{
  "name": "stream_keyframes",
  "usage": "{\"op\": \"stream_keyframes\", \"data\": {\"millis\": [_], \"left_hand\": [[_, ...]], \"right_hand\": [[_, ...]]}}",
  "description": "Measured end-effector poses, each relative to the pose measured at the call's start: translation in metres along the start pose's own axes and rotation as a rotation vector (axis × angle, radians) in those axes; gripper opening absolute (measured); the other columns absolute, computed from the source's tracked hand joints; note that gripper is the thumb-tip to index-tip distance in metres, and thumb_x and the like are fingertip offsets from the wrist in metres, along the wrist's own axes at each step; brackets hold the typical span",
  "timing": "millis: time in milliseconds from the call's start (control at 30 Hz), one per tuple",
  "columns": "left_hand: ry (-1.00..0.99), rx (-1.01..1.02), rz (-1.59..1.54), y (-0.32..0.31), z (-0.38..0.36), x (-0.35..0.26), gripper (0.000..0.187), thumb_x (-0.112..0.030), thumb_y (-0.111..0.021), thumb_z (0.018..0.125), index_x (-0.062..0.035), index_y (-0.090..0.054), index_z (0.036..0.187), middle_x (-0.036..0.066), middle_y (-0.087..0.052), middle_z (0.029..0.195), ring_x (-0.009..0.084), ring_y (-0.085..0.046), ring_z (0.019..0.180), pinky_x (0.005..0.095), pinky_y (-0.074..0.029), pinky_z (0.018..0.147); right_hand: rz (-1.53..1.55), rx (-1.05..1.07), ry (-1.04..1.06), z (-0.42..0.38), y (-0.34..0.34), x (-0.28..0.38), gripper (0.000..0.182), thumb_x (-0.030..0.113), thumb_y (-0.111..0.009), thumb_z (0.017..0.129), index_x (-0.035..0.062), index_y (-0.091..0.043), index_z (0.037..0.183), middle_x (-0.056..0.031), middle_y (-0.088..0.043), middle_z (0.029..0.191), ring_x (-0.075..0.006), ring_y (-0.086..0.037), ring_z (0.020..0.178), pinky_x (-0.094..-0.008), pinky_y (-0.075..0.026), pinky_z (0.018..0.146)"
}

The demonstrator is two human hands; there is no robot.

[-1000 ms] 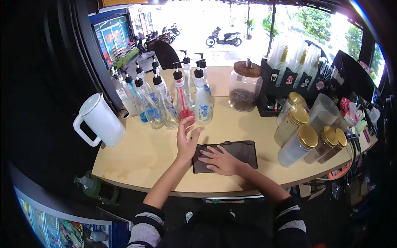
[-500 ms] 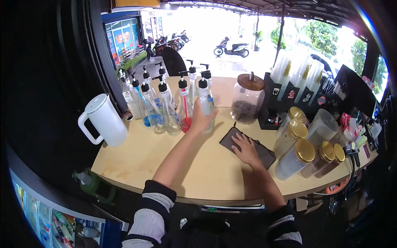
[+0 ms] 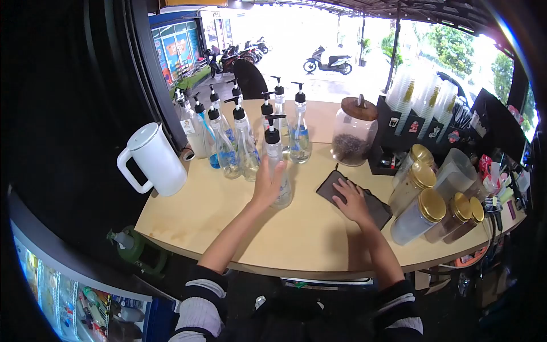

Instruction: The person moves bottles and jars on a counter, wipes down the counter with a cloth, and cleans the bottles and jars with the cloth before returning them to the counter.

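Your left hand (image 3: 269, 183): closed round pump bottle (image 3: 280, 191), upright at front of bottle group (image 3: 232, 149). Your right hand (image 3: 352, 200): fingers spread, palm down on dark cloth (image 3: 377, 211), on table (image 3: 188, 222) near gold-lidded jars (image 3: 419, 216).

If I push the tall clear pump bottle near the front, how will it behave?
The tall clear bottle with black pump top may tip if pushed high, being tall and narrow-necked. It looks smooth, so it could slip in the left hand. It may feel light, seeming mostly empty.
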State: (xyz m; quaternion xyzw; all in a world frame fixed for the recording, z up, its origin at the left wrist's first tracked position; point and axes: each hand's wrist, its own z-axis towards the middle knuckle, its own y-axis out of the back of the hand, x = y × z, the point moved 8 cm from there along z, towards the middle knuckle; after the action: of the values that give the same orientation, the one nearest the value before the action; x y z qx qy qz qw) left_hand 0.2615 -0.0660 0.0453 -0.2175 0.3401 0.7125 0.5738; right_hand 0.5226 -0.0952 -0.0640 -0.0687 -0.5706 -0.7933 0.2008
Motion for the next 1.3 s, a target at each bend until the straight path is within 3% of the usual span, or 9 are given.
{"op": "stream_keyframes", "data": {"millis": [367,467,500,633,733,833,1033,1200,1300], "left_hand": [[0.069,-0.087,0.056,0.103,-0.017,0.038,0.036,-0.032,-0.046,0.096,-0.0004,-0.046,0.114,0.017,-0.06,0.097,0.0278,-0.059,0.092,0.0379,-0.044,0.083],[0.068,-0.123,0.064,0.124,-0.015,0.042,0.037,-0.032,-0.047,0.096,0.0003,-0.046,0.112,0.017,-0.061,0.097,0.0276,-0.058,0.092,0.0376,-0.043,0.083],[0.08,-0.135,0.071,0.129,-0.014,0.047,0.036,-0.032,-0.048,0.095,0.0002,-0.046,0.112,0.016,-0.061,0.096,0.0269,-0.059,0.092,0.0372,-0.043,0.083],[0.082,-0.135,0.055,0.14,-0.009,0.056,0.039,-0.032,-0.05,0.094,0.0012,-0.045,0.115,0.017,-0.059,0.101,0.0273,-0.058,0.095,0.0373,-0.043,0.085],[0.069,-0.227,0.035,0.143,-0.013,0.056,0.041,-0.028,-0.054,0.093,0.0017,-0.042,0.118,0.018,-0.053,0.113,0.0282,-0.053,0.104,0.0388,-0.04,0.089],[-0.122,-0.447,0.344,0.158,-0.029,0.012,0.042,-0.023,-0.056,0.089,0.0017,-0.04,0.12,0.018,-0.046,0.119,0.0289,-0.047,0.11,0.0399,-0.037,0.092],[-0.331,-0.31,0.393,0.122,-0.049,-0.02,0.042,-0.011,-0.061,0.081,0.0013,-0.044,0.117,0.018,-0.047,0.113,0.0308,-0.047,0.104,0.0398,-0.037,0.092],[-0.333,-0.219,0.306,0.075,-0.026,-0.033,0.04,-0.009,-0.061,0.081,0.0012,-0.045,0.117,0.018,-0.048,0.112,0.0314,-0.049,0.104,0.0395,-0.038,0.092],[-0.214,-0.129,0.24,0.049,-0.004,-0.023,0.042,-0.009,-0.06,0.083,0.0012,-0.043,0.121,0.017,-0.047,0.116,0.0294,-0.048,0.108,0.0389,-0.039,0.093]], "right_hand": [[0.016,-0.031,-0.036,0.004,-0.002,0.001,0.044,0.033,-0.059,0.083,0.016,-0.055,0.124,-0.0083,-0.044,0.139,-0.028,-0.036,0.131,-0.0496,-0.023,0.108],[-0.029,0.04,-0.212,0.028,0.006,0.015,0.038,0.025,-0.064,0.074,0.0067,-0.06,0.108,-0.0114,-0.056,0.116,-0.0274,-0.049,0.116,-0.049,-0.032,0.102],[-0.03,0.036,-0.214,0.041,0.005,0.024,0.038,0.025,-0.064,0.074,0.0067,-0.06,0.108,-0.0114,-0.056,0.116,-0.0274,-0.049,0.116,-0.049,-0.032,0.102],[0.255,-0.314,-0.054,0.104,0.018,0.062,0.043,0.03,-0.066,0.078,0.0,-0.058,0.108,-0.0183,-0.056,0.111,-0.034,-0.055,0.106,-0.0414,-0.041,0.094],[0.344,-0.542,-0.002,0.157,0.035,0.073,0.053,0.035,-0.067,0.079,-0.0027,-0.056,0.113,-0.0207,-0.056,0.112,-0.036,-0.055,0.105,-0.0436,-0.042,0.093],[0.342,-0.514,-0.062,0.206,0.044,0.067,0.062,0.038,-0.069,0.077,-0.0054,-0.052,0.118,-0.0213,-0.055,0.114,-0.0362,-0.054,0.107,-0.0443,-0.042,0.092],[0.253,-0.401,-0.054,0.234,0.059,0.079,0.047,0.044,-0.069,0.075,0.002,-0.063,0.095,-0.0132,-0.061,0.101,-0.0307,-0.059,0.097,-0.0466,-0.043,0.081],[0.297,-0.239,0.048,0.24,0.059,0.08,0.044,0.04,-0.068,0.077,-0.0003,-0.059,0.091,-0.0133,-0.062,0.081,-0.0311,-0.062,0.08,-0.044,-0.044,0.075],[0.419,-0.169,0.102,0.226,0.066,0.081,0.039,0.033,-0.068,0.079,-0.002,-0.056,0.092,-0.0154,-0.062,0.083,-0.0311,-0.061,0.078,-0.041,-0.045,0.073]]}}
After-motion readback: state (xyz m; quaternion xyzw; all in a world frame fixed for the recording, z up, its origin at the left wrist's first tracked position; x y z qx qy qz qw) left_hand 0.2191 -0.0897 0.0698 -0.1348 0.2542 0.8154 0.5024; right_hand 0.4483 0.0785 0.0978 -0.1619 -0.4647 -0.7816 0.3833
